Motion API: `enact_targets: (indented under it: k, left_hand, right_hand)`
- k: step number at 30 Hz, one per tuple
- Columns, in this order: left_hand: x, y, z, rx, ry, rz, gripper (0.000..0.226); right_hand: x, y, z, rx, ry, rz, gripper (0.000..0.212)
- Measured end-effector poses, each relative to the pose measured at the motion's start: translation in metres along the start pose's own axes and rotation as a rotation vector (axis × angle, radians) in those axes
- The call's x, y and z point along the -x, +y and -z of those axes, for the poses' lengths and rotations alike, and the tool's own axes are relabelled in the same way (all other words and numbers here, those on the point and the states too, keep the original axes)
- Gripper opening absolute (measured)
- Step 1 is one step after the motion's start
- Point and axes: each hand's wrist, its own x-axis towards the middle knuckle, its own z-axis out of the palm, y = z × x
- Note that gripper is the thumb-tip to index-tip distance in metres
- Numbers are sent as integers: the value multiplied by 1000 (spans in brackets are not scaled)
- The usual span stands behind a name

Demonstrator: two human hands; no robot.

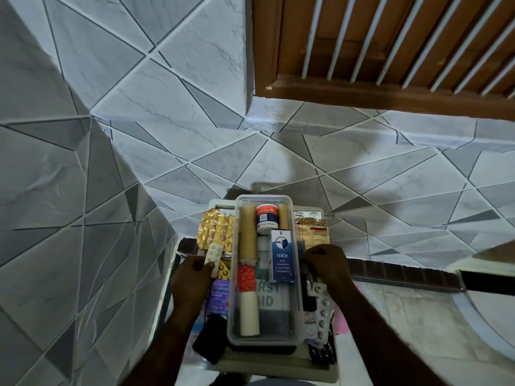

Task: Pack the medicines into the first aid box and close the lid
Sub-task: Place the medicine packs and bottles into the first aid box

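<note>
A clear plastic tray [232,324] sits on top of the first aid box [274,366], whose "FIRST AID" lettering shows through it. In the tray lie two tan bandage rolls [248,235], a white roll [249,313], a red blister pack [246,277], a white jar with an orange band [267,215] and a blue-and-white medicine carton [283,254]. My left hand [192,277] is left of the tray, fingers closed on a white pill strip [214,253]. My right hand [328,267] grips the tray's right edge over dark strips.
Gold foil blister sheets [216,227] lie left of the tray, an orange-gold sheet [313,228] right of it. Silver pill strips [322,307], a purple packet [218,295] and a black object [210,341] crowd the box sides. Tiled floor and walls surround; a wooden door [390,51] stands behind.
</note>
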Motion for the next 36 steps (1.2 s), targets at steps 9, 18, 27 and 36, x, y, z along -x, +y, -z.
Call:
enact_targets:
  k: [9,18,27,36]
  left_hand:
    - [19,32,20,341,-10,-52,2]
    - [48,49,-3,-75,-88,-313,11]
    - [34,46,-34,-371,-77,-389,16]
    - [30,42,7,-80,-23,-408,13]
  right_hand:
    - [8,-35,22,15,211,179,8]
    - [46,-70,-19,126,-9,364,27]
    - [41,-62,-49,261,-64,372,33]
    - [22,-41,21,68,-6,292,18]
